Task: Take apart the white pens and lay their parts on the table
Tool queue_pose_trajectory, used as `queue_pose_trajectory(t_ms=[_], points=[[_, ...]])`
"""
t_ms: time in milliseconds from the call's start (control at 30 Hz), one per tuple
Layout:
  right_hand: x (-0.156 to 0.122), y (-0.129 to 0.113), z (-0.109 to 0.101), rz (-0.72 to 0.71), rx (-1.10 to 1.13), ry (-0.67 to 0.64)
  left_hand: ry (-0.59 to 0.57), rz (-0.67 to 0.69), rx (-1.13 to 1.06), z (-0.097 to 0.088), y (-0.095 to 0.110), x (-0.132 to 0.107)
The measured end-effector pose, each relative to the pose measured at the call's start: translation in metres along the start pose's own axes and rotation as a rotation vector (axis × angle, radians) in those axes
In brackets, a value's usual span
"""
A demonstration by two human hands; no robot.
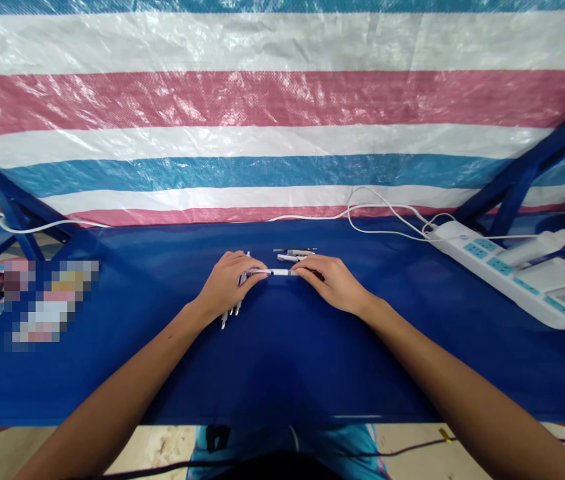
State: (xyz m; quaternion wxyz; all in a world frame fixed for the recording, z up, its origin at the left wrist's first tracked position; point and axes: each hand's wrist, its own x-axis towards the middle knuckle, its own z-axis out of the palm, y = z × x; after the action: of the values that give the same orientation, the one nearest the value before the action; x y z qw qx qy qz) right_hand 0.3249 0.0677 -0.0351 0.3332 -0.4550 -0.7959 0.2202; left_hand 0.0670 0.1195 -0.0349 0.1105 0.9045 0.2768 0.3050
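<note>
A slim white pen (279, 272) with a dark band lies level between my two hands. My left hand (230, 283) pinches its left end, and my right hand (330, 283) pinches the right end, where the fingers cover the tip. Under and beside my left hand, several more pens (231, 312) rest on the blue table, partly hidden by the palm. Just beyond my right hand lie a white pen body (292, 257) and a thin dark-tipped pen part (295, 250), close together.
A white power strip (502, 267) with plugged-in adapters stands on the right of the blue table (282, 373). White cables (387, 207) run along the back edge. A blurred-out item (57, 303) lies at left. Blue metal braces (532, 160) and a striped sheet (282, 100) close off the back.
</note>
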Motion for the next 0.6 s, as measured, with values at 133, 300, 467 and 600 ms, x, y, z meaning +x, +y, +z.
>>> queue_pose_trajectory(t_ms=[133,300,467,600], points=[[0.0004,-0.0013,0.0001,0.022,0.041,-0.012,-0.026,-0.012,-0.005,-0.0006,-0.0006,0.0003],[0.0004,-0.0043,0.0,0.06,0.102,-0.026,-0.024,-0.003,-0.013,-0.0003,-0.0018,-0.0002],[-0.0006,-0.0046,0.0002,0.058,0.103,-0.013,-0.016,0.01,-0.02,0.0013,-0.0013,0.0001],[-0.0007,-0.003,0.0011,0.073,0.07,-0.024,-0.021,-0.002,-0.014,0.0023,-0.0009,0.0001]])
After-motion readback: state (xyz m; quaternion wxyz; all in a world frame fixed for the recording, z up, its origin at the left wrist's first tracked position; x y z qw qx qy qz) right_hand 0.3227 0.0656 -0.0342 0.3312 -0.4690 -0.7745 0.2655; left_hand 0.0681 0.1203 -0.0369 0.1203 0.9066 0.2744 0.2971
